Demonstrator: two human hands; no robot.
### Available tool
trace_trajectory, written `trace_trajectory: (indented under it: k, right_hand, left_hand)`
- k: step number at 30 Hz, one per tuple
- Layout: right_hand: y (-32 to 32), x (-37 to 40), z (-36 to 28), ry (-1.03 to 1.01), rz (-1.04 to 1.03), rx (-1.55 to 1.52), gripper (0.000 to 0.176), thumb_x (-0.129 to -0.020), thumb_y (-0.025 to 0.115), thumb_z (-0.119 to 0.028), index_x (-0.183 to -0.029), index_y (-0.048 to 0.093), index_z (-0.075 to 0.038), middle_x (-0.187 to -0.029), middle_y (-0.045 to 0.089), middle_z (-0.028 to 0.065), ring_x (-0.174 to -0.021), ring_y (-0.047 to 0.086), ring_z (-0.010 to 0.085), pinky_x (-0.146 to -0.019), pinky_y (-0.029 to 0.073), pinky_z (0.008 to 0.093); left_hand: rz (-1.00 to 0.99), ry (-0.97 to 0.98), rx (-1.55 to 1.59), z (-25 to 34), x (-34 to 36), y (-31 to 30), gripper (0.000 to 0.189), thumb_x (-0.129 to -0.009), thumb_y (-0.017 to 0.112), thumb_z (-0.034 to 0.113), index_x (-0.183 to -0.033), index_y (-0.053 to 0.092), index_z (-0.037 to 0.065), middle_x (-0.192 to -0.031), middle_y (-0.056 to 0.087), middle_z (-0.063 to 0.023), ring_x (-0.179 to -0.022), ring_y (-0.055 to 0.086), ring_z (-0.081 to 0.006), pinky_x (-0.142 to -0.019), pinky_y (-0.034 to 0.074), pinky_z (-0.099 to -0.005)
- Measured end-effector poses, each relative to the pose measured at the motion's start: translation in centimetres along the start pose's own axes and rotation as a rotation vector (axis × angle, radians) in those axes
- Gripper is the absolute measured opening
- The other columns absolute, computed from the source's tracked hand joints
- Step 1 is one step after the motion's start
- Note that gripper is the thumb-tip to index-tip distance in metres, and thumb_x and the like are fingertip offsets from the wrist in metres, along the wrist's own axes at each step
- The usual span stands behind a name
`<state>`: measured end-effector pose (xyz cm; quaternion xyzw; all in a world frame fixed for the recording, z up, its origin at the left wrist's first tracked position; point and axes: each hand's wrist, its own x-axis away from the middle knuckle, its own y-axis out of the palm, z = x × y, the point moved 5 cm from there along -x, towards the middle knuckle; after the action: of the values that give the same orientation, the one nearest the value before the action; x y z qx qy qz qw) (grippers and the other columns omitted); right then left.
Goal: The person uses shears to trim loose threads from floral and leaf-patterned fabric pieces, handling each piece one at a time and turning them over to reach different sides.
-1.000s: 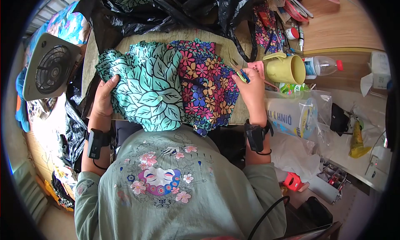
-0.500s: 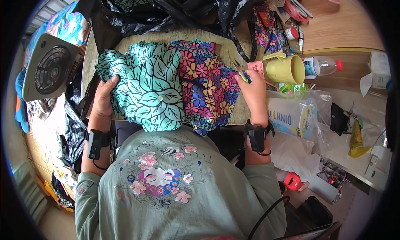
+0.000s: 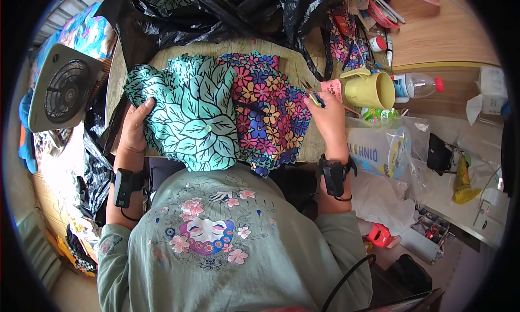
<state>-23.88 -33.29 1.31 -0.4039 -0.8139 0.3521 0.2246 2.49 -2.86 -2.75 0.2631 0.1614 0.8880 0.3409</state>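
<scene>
On the table in front of me lies a folded cloth piece, its left part a green leaf-print fabric point(image 3: 189, 114) with black outlines, its right part a multicoloured flower-print fabric point(image 3: 268, 117). A small pale round spot shows on the green part. My left hand point(image 3: 136, 125) is closed on the left edge of the green part, thumb on top and fingers hidden beneath. In my right hand point(image 3: 328, 116) are small thread snips point(image 3: 317, 99) with a yellow-green and blue handle. Their thin dark tips point up and left, beside the flower fabric's right edge.
Black plastic bags point(image 3: 233, 19) cover the table's point(image 3: 303, 52) far side. A yellow mug point(image 3: 369, 91) and a plastic bottle point(image 3: 420, 85) lie at right, above a clear plastic bag point(image 3: 379, 149). A fan point(image 3: 65, 87) stands at left.
My right hand has shifted very slightly with the snips still in it. My left hand and the cloth look the same.
</scene>
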Motion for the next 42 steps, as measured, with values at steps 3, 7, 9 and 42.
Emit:
trace_trajectory:
  k: [3, 7, 9, 42]
  right_hand:
    - [0.0, 0.1, 0.0, 0.016, -0.008, 0.001, 0.026, -0.077, 0.071, -0.018, -0.090, 0.063, 0.003, -0.074, 0.062, 0.0070, -0.068, 0.056, 0.0106, -0.064, 0.044, 0.0253]
    - [-0.6, 0.7, -0.8, 0.012, -0.011, -0.031, 0.023, -0.078, 0.070, -0.016, -0.090, 0.062, 0.003, -0.072, 0.060, 0.0045, -0.068, 0.053, 0.0081, -0.063, 0.042, 0.0239]
    - [-1.0, 1.2, -2.0, -0.036, -0.009, -0.119, 0.022, -0.080, 0.068, -0.014, -0.090, 0.060, 0.003, -0.074, 0.060, 0.0027, -0.068, 0.051, 0.0065, -0.062, 0.042, 0.0231]
    - [2.3, 4.3, -8.6, -0.452, -0.142, -0.419, 0.040, -0.080, 0.068, -0.008, -0.115, 0.051, 0.002, -0.105, 0.062, 0.0059, -0.090, 0.059, 0.0116, -0.078, 0.045, 0.0247]
  left_hand:
    - [0.005, 0.003, 0.004, 0.0, 0.0, 0.1, 0.042, -0.081, 0.062, 0.020, -0.117, 0.050, 0.000, -0.105, 0.060, -0.0074, -0.094, 0.058, -0.0175, -0.087, 0.045, -0.0305]
    - [-0.008, -0.001, 0.015, 0.0, 0.0, 0.2, 0.040, -0.082, 0.061, 0.019, -0.115, 0.051, 0.000, -0.104, 0.060, -0.0073, -0.093, 0.059, -0.0174, -0.086, 0.045, -0.0302]
    - [-0.008, 0.008, 0.014, 0.0, 0.0, 0.1, 0.039, -0.083, 0.061, 0.019, -0.115, 0.051, 0.000, -0.103, 0.061, -0.0083, -0.092, 0.060, -0.0182, -0.085, 0.047, -0.0308]
    - [-0.008, 0.045, -0.001, 0.1, -0.1, 0.5, 0.040, -0.085, 0.057, 0.021, -0.117, 0.049, -0.002, -0.105, 0.061, -0.0117, -0.091, 0.062, -0.0212, -0.083, 0.050, -0.0331]
